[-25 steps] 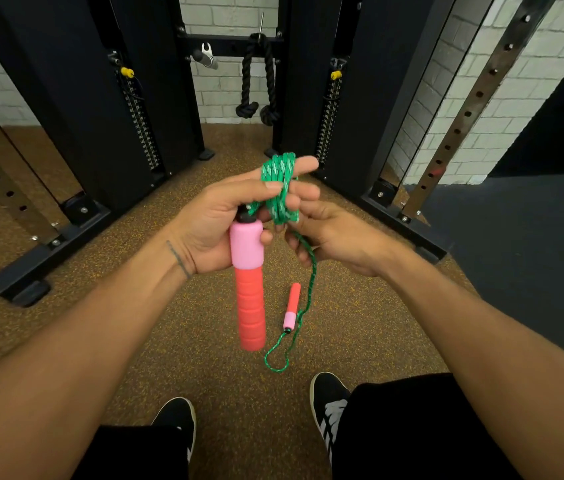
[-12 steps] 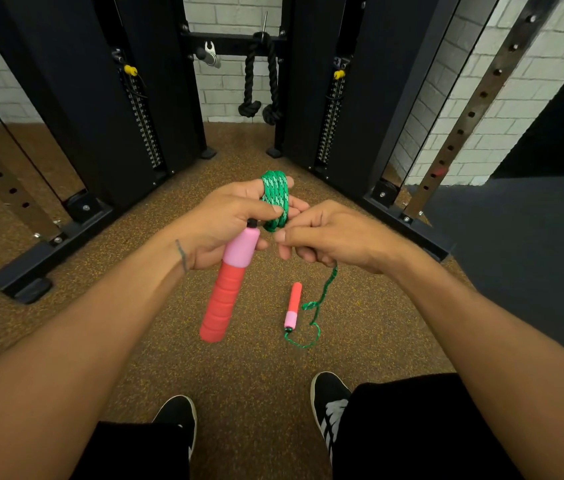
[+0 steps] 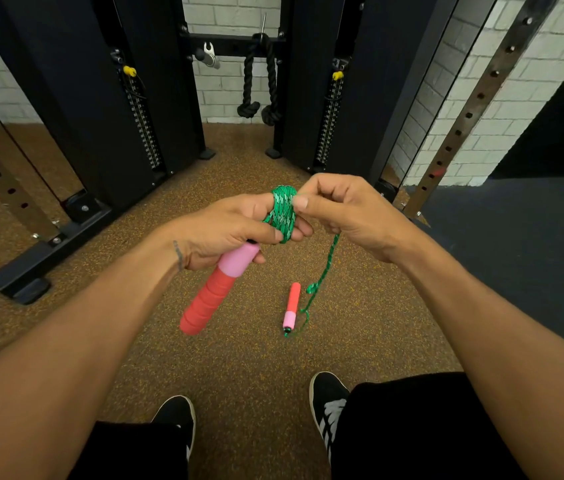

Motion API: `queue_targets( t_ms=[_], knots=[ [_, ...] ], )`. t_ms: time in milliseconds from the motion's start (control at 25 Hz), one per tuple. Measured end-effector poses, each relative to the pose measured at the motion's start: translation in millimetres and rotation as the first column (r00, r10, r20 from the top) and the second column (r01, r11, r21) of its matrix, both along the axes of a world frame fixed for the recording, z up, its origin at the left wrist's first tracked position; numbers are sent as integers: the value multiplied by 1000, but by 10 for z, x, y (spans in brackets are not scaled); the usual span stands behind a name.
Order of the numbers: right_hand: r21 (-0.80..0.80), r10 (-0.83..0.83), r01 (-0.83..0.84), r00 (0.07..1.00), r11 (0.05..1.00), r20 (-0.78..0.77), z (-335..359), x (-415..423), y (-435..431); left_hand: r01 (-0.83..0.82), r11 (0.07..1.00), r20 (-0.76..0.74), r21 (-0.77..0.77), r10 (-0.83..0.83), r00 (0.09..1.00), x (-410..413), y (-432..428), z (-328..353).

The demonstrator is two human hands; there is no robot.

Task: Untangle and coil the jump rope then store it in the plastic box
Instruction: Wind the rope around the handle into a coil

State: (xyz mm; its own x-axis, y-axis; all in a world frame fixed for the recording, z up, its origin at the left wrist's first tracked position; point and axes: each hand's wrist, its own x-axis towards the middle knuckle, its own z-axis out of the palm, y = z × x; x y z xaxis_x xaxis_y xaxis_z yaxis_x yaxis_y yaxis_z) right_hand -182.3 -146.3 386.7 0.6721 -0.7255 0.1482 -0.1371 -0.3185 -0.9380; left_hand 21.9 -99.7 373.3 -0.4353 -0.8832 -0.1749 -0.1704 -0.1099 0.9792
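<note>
The green jump rope is wound in a tight coil [image 3: 283, 213] around the fingers of my left hand [image 3: 228, 230]. That hand also grips the top of one pink and red handle [image 3: 216, 292], which slants down to the left. My right hand [image 3: 343, 209] pinches the rope at the coil's right side. A loose length of rope [image 3: 324, 271] hangs from it down to the second handle [image 3: 292, 305], which lies on the floor. No plastic box is in view.
Brown speckled rubber floor [image 3: 239, 358] lies underfoot, with my two black shoes at the bottom. A black cable machine [image 3: 107, 109] with weight stacks and a hanging black rope attachment [image 3: 260, 84] stands ahead. A perforated rack upright [image 3: 474, 109] leans at right beside dark flooring [image 3: 516, 258].
My right hand rose from below the coil to its upper right, carrying the rope around. The held handle swung from vertical to slanting left. The slack on the floor shortened.
</note>
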Motion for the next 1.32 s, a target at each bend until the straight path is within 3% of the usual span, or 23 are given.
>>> queue_targets(
  t_ms=[360, 680, 880, 1040, 1160, 1320],
  knots=[
    [-65, -104, 108, 993, 992, 55, -113, 12, -167, 55, 995, -38, 85, -52, 998, -103, 45, 45],
    [202, -82, 49, 984, 978, 159, -192, -8, -227, 98, 985, -123, 144, -80, 989, -159, 82, 84],
    [198, -49, 24, 991, 980, 121, -240, -22, -246, 107, 971, -130, 214, -81, 988, -149, 78, 70],
    [306, -52, 6, 988, 952, 143, -331, 30, -249, 151, 969, -239, 195, -103, 966, -143, 84, 91],
    [391, -24, -17, 995, 920, 99, -463, 83, -287, 91, 986, -378, 142, -31, 925, -141, 97, 104],
    [469, -33, 35, 999, 883, -12, -451, 169, -195, -107, 990, -335, 91, 132, 933, -125, 51, 93]
  ],
)
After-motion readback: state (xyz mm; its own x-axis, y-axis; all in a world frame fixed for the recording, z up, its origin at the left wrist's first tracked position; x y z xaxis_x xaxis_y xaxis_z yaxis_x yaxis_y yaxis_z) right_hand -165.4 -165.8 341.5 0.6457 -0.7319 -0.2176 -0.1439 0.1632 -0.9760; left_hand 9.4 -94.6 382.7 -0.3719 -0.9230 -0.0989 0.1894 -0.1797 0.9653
